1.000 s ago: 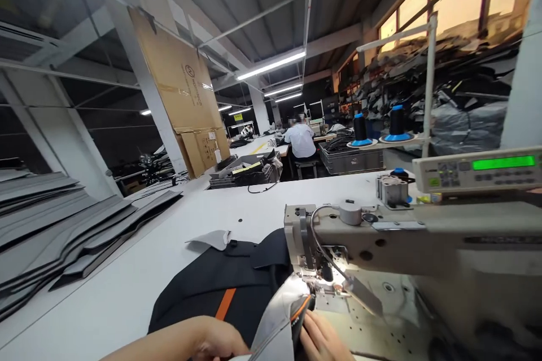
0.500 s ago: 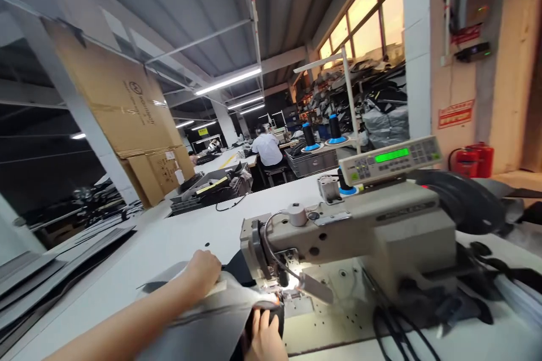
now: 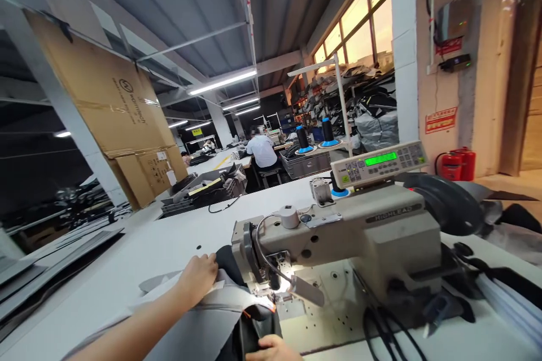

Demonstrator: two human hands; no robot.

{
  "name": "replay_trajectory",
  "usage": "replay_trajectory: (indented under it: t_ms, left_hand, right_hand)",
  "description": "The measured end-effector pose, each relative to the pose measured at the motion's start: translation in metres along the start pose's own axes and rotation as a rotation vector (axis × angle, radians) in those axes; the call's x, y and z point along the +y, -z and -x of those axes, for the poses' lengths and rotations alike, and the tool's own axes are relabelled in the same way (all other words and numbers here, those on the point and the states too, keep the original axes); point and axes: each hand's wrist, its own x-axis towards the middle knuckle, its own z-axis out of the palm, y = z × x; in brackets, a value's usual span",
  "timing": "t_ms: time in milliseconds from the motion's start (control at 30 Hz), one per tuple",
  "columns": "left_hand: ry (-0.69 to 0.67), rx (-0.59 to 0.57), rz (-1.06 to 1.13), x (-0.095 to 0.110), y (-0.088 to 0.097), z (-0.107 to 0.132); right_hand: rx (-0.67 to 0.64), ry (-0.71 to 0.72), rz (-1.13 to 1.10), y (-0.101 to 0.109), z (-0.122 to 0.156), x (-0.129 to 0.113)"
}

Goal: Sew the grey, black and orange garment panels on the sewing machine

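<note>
A grey fabric piece [image 3: 212,321] lies at the left of the sewing machine [image 3: 339,225], its edge running under the lit needle area. My left hand [image 3: 199,279] rests on top of it, fingers curled over the fabric behind the seam. Below the grey edge hangs black fabric [image 3: 258,327] with a bit of orange showing near the presser foot. My right hand [image 3: 274,348], cut off by the bottom of the view, has its fingers closed on the black fabric's front part.
A control panel [image 3: 379,163] with a green display sits atop the machine. Thread cones [image 3: 302,140] stand behind. Flat grey pieces [image 3: 55,271] lie at left. A crate [image 3: 207,186] of material is on the far table edge. Another person [image 3: 262,151] sits farther back.
My right hand has moved down and nearer to me, uncovering more black fabric beside the needle. My left hand stays on the grey fabric. The view has shifted slightly right.
</note>
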Motion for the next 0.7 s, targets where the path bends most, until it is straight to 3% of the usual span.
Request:
replay_trajectory:
  t_ms: [167,233,333,500,600,700]
  left_hand:
    - [-0.073,0.161,0.327,0.042,-0.01,0.038]
    - [-0.177,0.169,0.391,0.061,-0.019,0.058]
    - [-0.254,0.119,0.367,0.075,-0.035,0.076]
    - [-0.165,0.143,0.322,0.07,-0.043,0.07]
    - [-0.219,0.152,0.3,0.071,-0.039,0.062]
    - [-0.252,0.102,0.25,0.074,-0.039,0.055]
  right_hand:
    - [0.007,0.158,-0.083,-0.003,0.034,-0.015]
    - [0.108,0.092,-0.031,-0.003,0.044,-0.022]
    - [0.112,-0.052,0.005,0.002,0.049,-0.028]
    - [0.017,-0.099,-0.163,0.012,0.05,-0.015]
    - [0.016,-0.099,-0.228,0.012,0.063,-0.01]
    - [0.07,-0.021,-0.152,0.0,0.077,-0.015]
